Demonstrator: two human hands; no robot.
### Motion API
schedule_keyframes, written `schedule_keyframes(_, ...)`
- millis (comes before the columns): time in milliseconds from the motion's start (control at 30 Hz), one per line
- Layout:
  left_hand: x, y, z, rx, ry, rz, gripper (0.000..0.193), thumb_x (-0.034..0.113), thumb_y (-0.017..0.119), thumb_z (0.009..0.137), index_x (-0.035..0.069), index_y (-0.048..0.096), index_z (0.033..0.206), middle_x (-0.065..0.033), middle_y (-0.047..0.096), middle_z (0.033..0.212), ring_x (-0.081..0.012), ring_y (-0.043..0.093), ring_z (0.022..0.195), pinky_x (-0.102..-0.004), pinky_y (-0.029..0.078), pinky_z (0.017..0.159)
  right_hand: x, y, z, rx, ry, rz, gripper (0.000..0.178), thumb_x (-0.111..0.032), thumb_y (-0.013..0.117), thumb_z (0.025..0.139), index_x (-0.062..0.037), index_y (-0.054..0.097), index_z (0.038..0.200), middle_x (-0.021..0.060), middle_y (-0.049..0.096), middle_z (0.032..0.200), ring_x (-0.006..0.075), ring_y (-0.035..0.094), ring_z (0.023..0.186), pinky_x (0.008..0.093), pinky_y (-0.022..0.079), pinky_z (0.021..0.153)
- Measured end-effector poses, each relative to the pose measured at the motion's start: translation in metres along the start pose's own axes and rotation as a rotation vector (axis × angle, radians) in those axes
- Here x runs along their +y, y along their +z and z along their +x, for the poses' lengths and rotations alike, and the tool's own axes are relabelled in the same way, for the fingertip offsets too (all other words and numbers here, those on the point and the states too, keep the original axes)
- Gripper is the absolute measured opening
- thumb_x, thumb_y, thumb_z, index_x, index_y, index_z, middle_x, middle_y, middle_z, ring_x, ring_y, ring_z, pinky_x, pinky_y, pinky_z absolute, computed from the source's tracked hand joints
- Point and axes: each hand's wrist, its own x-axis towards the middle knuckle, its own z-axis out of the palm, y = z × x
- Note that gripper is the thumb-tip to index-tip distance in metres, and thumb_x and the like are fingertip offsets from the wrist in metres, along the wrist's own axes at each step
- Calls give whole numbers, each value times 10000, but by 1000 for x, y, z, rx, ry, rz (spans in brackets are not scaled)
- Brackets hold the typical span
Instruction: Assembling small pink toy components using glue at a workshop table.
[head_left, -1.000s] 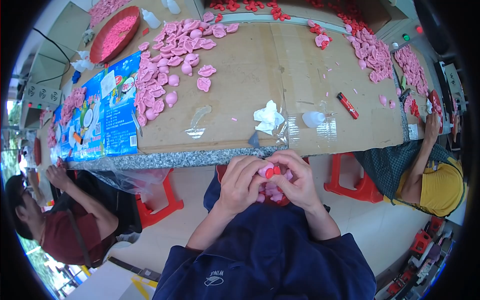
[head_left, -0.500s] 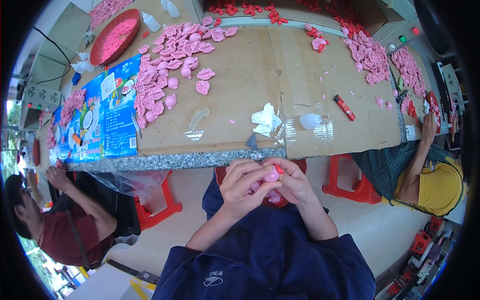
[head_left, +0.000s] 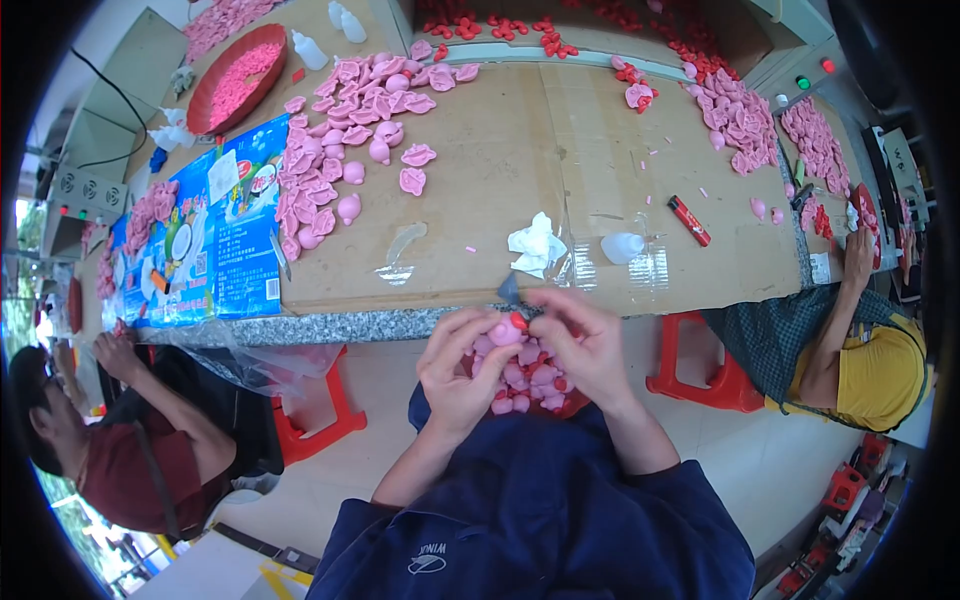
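Observation:
A round, shiny pink rubbery piece (head_left: 504,333) is pinched between the thumb and fingers of my left hand (head_left: 455,372), just off the table's front edge. A small red part (head_left: 519,321) sits on its upper right side. Close beside that red part, the fingers of my right hand (head_left: 588,345) are curled and drawn together; whatever lies between them, if anything, is hidden. Below my hands, on my lap, several like pink pieces with red parts (head_left: 540,376) lie heaped in a red container (head_left: 572,404), mostly covered by the heap.
Cardboard (head_left: 470,190) covers the table. On it are heaps of pink pieces (head_left: 335,150), white tissue (head_left: 535,245), a small white bottle (head_left: 622,247) and a red lighter (head_left: 689,221). A red bowl (head_left: 207,110) stands far left. Co-workers sit left (head_left: 150,450) and right (head_left: 880,370).
My hands have drawn slightly apart, the left moving left with the pink piece. The piece now shows more plainly, and the heap on my lap has come into view.

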Motion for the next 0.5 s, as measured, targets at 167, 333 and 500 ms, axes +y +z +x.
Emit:
schedule_keyframes(167, -3, -3, 2, 79, -27, 22, 315, -5, 767, 621, 14, 649, 912, -104, 604, 931, -200, 597, 841, -283, 484, 738, -4, 11, 52, 296, -359, -592, 241, -40, 632, 776, 6, 606, 1011, 109, 585, 929, 156, 561, 649, 252, 445, 574)
schedule_keyframes(333, -3, -6, 3, 112, -9, 57, 299, -9, 765, 617, 23, 649, 891, -98, 603, 904, -192, 598, 822, -284, 487, 718, -2, 9, 59, 208, -266, -427, 217, -88, 662, 772, 13, 618, 960, 107, 586, 860, 175, 575, 629, 260, 444, 549)
schedule_keyframes(500, -6, -6, 1, 90, 35, 113, 308, -26, 753, 607, 14, 645, 892, -108, 599, 891, -209, 599, 802, -290, 488, 701, -24, 9, 21, 50, -193, -164, 213, -58, 666, 762, 4, 637, 965, 66, 587, 868, 92, 547, 697, 204, 412, 550)
